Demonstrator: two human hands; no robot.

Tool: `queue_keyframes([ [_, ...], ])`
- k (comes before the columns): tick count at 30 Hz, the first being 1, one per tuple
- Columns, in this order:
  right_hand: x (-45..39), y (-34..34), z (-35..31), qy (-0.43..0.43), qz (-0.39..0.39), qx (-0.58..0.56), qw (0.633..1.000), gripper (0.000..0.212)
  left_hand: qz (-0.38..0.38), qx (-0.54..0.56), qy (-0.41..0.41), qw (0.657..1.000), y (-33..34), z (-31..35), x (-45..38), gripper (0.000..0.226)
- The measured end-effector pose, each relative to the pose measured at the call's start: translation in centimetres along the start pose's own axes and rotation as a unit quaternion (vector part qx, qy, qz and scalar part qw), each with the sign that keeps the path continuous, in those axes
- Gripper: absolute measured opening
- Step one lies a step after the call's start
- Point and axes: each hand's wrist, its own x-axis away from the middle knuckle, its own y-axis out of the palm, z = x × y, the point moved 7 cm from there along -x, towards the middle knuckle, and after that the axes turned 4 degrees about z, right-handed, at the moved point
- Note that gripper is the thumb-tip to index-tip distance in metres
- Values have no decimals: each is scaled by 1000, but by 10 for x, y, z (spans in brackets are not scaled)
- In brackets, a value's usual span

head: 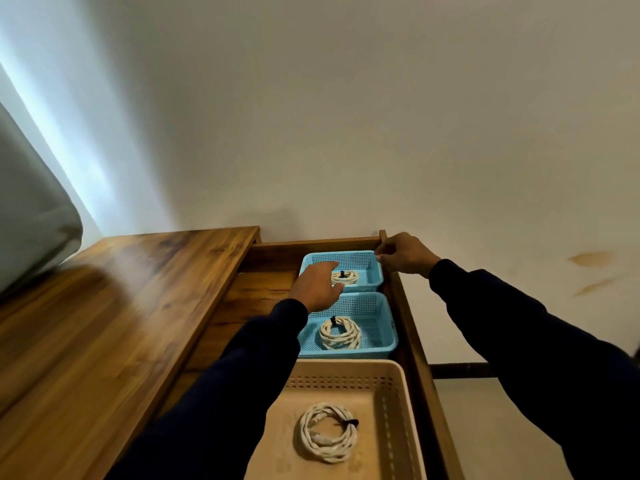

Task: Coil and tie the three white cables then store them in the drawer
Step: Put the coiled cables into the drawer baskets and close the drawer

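Observation:
Three white cables lie coiled, each bound with a black tie, in baskets inside the open wooden drawer (408,327). The far cable (349,277) sits in the far blue basket (346,253), the middle cable (341,332) in the second blue basket (381,306), and the near cable (327,433) in the beige basket (346,367). My left hand (317,287) stretches over the far blue basket's left side with fingers extended, holding nothing. My right hand (405,254) is at the drawer's far right corner, its curled fingertips pinching the far basket's rim corner.
A wooden desk top (121,306) runs along the left of the drawer. A grey curtain (31,209) hangs at the far left. A plain wall stands behind, and floor shows to the right of the drawer.

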Motion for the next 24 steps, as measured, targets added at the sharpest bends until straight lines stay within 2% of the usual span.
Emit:
queue_keyframes([
  [4, 34, -18, 26, 45, -40, -27, 998, 19, -11, 3, 29, 1000, 15, 47, 19, 61],
  [8, 70, -19, 55, 68, -82, -9, 994, 30, -50, 6, 63, 997, 44, 102, 38, 72],
  [10, 86, -15, 66, 82, -112, -24, 990, 40, -68, -33, 75, 994, 62, 123, 46, 84],
  [12, 99, -8, 75, 98, -130, -69, 984, 46, -80, -116, 89, 986, 76, 135, 51, 91],
  [16, 116, 6, 83, 107, -151, -145, 972, 53, -96, -197, 82, 972, 87, 137, 59, 74],
  [20, 121, 22, 79, 93, -158, -176, 967, 56, -96, -166, 68, 979, 87, 135, 60, 60],
  [24, 115, 30, 77, 79, -176, -155, 969, 55, -96, -139, 52, 984, 87, 126, 60, 54],
])
